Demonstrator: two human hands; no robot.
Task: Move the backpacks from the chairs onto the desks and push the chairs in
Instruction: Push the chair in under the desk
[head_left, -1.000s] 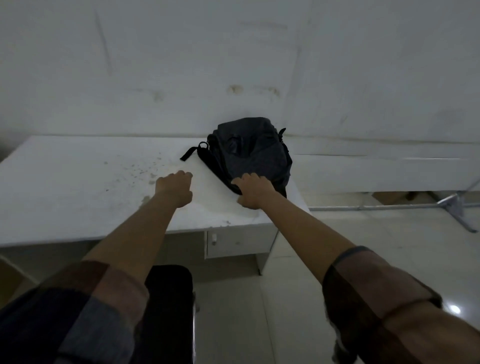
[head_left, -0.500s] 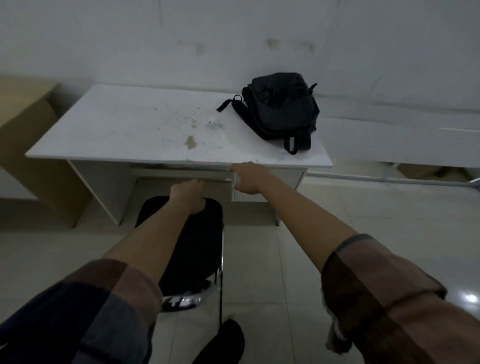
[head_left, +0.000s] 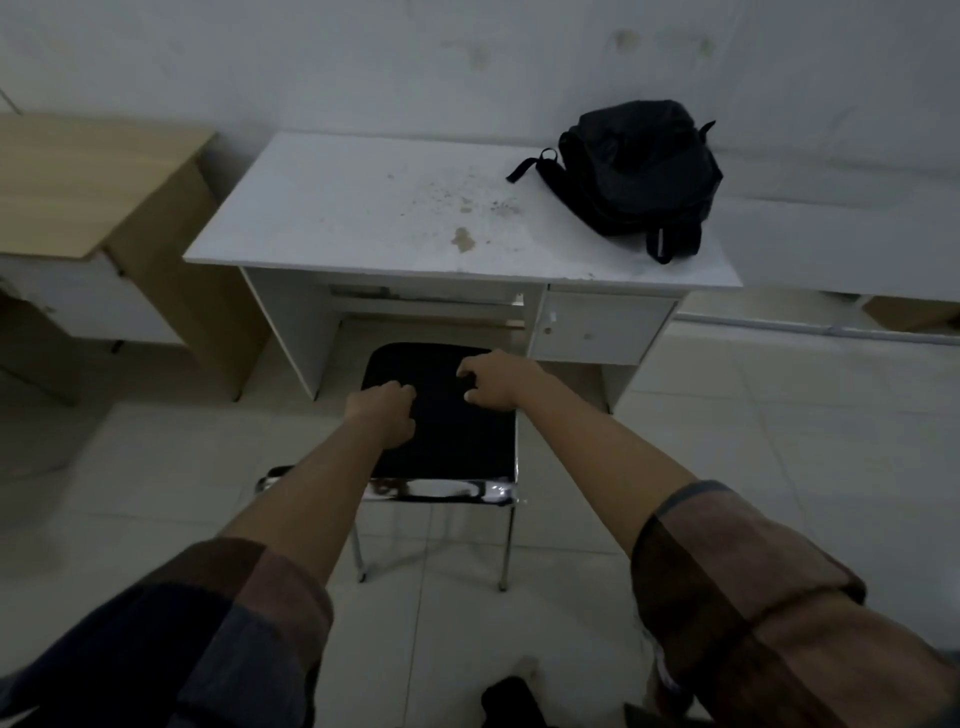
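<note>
The black backpack lies on the right end of the white desk, against the wall. A black padded chair with a chrome frame stands in front of the desk's knee space. Both hands are on its black pad. My left hand has its fingers curled onto the pad's left part. My right hand grips the pad near its right side, with black padding between fingers and thumb.
A wooden desk stands to the left of the white one. The white desk has a drawer unit on its right. Pale tiled floor spreads around the chair, and a low white surface runs to the right.
Both hands left the backpack and the desk top and came down to the chair. The view stepped back and tilted down, so the whole chair shows.
</note>
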